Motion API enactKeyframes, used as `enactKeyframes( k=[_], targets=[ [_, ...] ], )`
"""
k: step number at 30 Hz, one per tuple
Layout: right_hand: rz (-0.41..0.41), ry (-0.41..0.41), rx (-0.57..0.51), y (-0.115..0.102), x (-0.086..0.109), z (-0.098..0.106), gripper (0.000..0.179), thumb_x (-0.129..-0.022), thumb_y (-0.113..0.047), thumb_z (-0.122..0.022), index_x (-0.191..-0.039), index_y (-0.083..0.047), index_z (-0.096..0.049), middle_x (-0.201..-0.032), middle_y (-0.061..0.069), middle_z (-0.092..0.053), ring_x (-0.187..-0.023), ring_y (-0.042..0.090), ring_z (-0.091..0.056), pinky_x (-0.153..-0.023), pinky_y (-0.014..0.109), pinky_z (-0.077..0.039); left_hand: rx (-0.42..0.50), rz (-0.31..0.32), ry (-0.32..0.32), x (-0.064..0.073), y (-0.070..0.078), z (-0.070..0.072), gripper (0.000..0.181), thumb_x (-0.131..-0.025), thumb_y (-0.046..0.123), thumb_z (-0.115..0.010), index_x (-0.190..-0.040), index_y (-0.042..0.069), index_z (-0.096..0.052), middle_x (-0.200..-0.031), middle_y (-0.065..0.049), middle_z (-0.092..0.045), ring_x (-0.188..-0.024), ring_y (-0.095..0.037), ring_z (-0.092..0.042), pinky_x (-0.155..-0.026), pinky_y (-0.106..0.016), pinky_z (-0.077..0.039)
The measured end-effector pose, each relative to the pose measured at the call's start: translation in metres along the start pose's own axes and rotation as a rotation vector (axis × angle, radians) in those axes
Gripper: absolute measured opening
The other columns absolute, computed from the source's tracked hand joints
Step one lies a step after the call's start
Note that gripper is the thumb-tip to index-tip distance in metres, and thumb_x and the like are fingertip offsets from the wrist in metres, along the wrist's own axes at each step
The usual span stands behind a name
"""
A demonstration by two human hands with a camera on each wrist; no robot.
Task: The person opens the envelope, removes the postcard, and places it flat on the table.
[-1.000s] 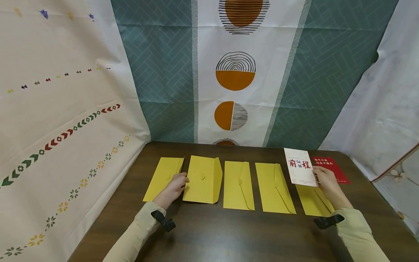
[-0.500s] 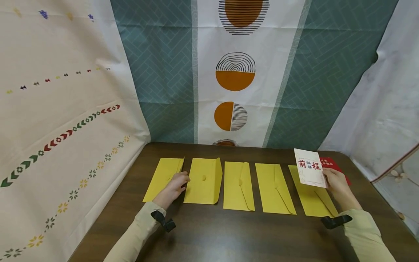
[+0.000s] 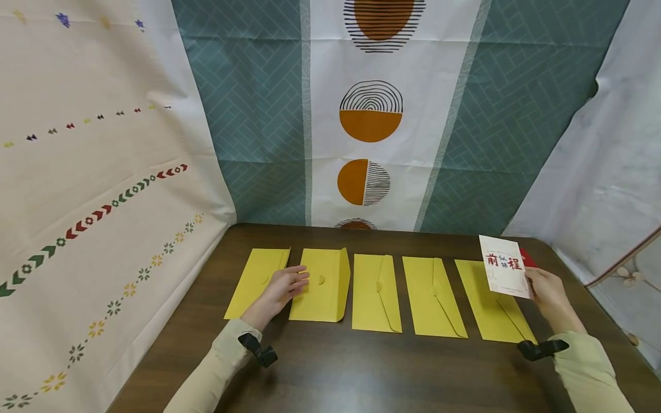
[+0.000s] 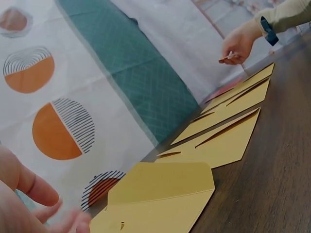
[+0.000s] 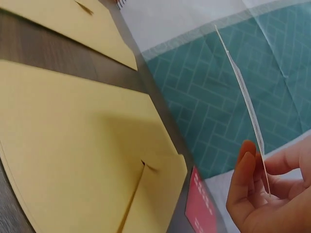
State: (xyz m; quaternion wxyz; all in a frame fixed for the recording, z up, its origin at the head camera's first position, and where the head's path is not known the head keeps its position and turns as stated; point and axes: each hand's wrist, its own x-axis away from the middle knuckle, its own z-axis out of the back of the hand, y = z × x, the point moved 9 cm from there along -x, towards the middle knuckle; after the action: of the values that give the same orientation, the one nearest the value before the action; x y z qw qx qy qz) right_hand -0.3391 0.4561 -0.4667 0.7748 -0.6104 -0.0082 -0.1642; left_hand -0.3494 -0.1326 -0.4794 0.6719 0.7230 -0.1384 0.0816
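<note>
My right hand (image 3: 552, 295) pinches a white card (image 3: 502, 275) printed with red and blue characters by its right edge. The card is above the rightmost yellow envelope (image 3: 488, 321); edge-on in the right wrist view, the card (image 5: 243, 92) looks thin. Behind it a red card (image 3: 528, 259) lies mostly hidden. With relaxed fingers and nothing in it, my left hand (image 3: 276, 292) is over the left side of the second yellow envelope (image 3: 320, 298), whose flap (image 4: 163, 182) is spread to the right. Whether the fingers touch the paper I cannot tell.
Several yellow envelopes stand in a row on the dark wooden table (image 3: 330, 373), including the leftmost one (image 3: 253, 275), a middle one (image 3: 374, 298) and another (image 3: 434, 304). A patterned curtain (image 3: 361, 115) hangs behind the table's back edge, with white cloth (image 3: 103, 172) at the left.
My right hand has carried the white card to the right, over more of the red card. The left hand has let go of the second envelope, which settled flatter, and its fingers have straightened.
</note>
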Motion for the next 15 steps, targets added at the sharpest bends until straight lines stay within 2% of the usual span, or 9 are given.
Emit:
enactKeyframes(
  k=[2,5,12,15],
  targets=[
    [-0.004,0.006,0.013,0.002,0.000,0.005,0.062,-0.102,-0.024,-0.028,-0.147,0.015,-0.011,-0.076,-0.025,-0.048,-0.068,-0.005,-0.052,-0.062,0.017,-0.049,0.011,0.004,0.003,-0.001,-0.001,0.000,0.044,-0.098,0.001,-0.038,-0.141,-0.004,-0.043,-0.142,-0.026,-0.047,-0.120,-0.032,-0.056,-0.092,-0.031,-0.045],
    [-0.013,0.020,0.021,0.006,-0.001,0.012,0.061,-0.103,-0.024,-0.029,-0.147,0.016,-0.013,-0.076,-0.025,-0.047,-0.069,-0.004,-0.052,-0.062,0.018,-0.049,0.026,0.004,0.001,-0.001,-0.001,-0.001,0.041,-0.098,0.002,-0.039,-0.138,-0.006,-0.045,-0.139,-0.026,-0.050,-0.109,-0.026,-0.062,-0.089,-0.028,-0.046],
    [-0.038,0.049,-0.032,0.013,-0.004,0.030,0.061,-0.101,-0.022,-0.032,-0.145,0.017,-0.016,-0.072,-0.026,-0.050,-0.067,-0.004,-0.053,-0.061,0.019,-0.050,0.052,0.003,0.013,-0.002,-0.002,0.000,0.039,-0.096,0.001,-0.043,-0.135,-0.007,-0.046,-0.133,-0.024,-0.054,-0.096,-0.018,-0.062,-0.086,-0.028,-0.045],
    [-0.043,0.061,0.008,0.013,-0.003,0.040,0.060,-0.102,-0.022,-0.031,-0.145,0.017,-0.018,-0.071,-0.027,-0.050,-0.066,-0.004,-0.053,-0.060,0.019,-0.050,0.062,0.008,0.014,-0.003,-0.002,-0.001,0.038,-0.095,0.001,-0.044,-0.133,-0.007,-0.046,-0.129,-0.022,-0.056,-0.095,-0.017,-0.062,-0.085,-0.027,-0.046]
  ],
)
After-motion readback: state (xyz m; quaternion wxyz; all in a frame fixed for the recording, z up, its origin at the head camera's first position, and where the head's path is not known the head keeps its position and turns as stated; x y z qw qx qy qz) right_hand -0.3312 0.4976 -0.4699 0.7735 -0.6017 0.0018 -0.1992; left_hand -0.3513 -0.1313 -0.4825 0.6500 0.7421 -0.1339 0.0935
